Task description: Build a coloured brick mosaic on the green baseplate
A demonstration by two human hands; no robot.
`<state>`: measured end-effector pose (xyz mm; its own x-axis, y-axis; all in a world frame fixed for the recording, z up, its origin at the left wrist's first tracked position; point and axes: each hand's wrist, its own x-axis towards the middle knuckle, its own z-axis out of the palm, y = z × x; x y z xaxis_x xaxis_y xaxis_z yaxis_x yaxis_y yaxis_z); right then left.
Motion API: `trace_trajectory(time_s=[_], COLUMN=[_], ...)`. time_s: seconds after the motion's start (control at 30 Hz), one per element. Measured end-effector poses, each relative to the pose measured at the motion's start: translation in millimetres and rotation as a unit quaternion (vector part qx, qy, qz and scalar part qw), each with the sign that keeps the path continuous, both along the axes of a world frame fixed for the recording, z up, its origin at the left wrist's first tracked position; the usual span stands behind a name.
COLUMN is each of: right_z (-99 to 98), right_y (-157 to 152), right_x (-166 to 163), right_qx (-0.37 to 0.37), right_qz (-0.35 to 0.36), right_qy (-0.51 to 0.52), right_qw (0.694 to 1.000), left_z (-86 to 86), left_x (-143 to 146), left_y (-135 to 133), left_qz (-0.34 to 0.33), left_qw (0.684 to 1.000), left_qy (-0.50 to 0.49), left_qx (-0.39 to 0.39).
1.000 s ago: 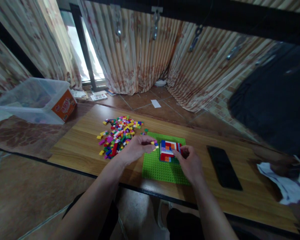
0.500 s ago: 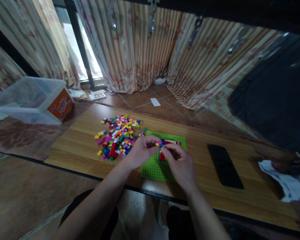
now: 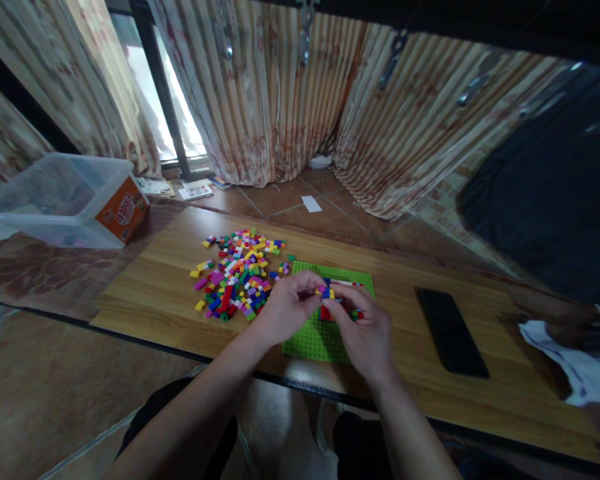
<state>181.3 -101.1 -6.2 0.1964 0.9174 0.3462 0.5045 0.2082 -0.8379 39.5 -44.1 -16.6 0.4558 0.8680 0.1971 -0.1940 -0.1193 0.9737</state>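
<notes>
My left hand [image 3: 285,307] and my right hand [image 3: 363,333] meet over a green baseplate [image 3: 310,337] on a wooden table [image 3: 150,293]. Both pinch a small cluster of bricks [image 3: 325,292], yellow, blue and purple, between their fingertips. Behind the hands a flat multicoloured brick build [image 3: 347,285] stands on the baseplate, mostly hidden by my right hand. A loose pile of small coloured bricks [image 3: 237,273] lies on the table just left of the baseplate.
A black phone [image 3: 450,331] lies flat right of the baseplate. A clear plastic tub [image 3: 55,200] with an orange label stands at far left. White cloth [image 3: 570,363] lies at the right edge. Curtains [image 3: 280,100] hang behind the table.
My right hand left the brick build and came over to the left hand; both now pinch the small brick cluster together. The view dipped slightly.
</notes>
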Motion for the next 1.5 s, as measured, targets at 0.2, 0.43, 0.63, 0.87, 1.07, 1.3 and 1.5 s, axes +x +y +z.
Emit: trace_trajectory(time_s=[0.2,0.43,0.63,0.87,1.07,1.3,1.5], right_z=[2.5,1.1,2.1,-0.9,-4.3,-8.5,-13.5], right_y=[0.5,1.5,2.6,-1.9,-5.8,-7.0,-3.4], right_x=[3.1,5.8,16.1,55.9,65.3,71.2,70.4], right_qx=[-0.032,-0.119,-0.090,-0.090,-0.088,-0.090,-0.111], right_qz=[0.040,0.063,0.024,-0.071,-0.048,-0.019,0.003], right_qy=[0.049,0.189,0.194,0.090,-0.086,-0.132,-0.131], right_qw=[0.997,0.973,0.977,0.989,0.991,0.987,0.985], left_z=[-0.7,4.2,2.3,-7.2,-6.0,-6.4,-8.0], left_x=[-6.5,-12.0,-11.6,-17.1,-17.4,-16.6,-15.2], left_y=[2.7,4.1,6.3,17.3,17.4,17.4,17.2], left_qz=[-0.039,-0.094,-0.086,0.006,0.023,0.022,0.023], left_qw=[0.999,0.993,0.992,0.993,0.993,0.993,0.993], left_qy=[0.030,0.027,0.022,0.047,0.058,0.061,0.056], left_qx=[-0.018,-0.059,-0.088,-0.104,-0.104,-0.098,-0.103])
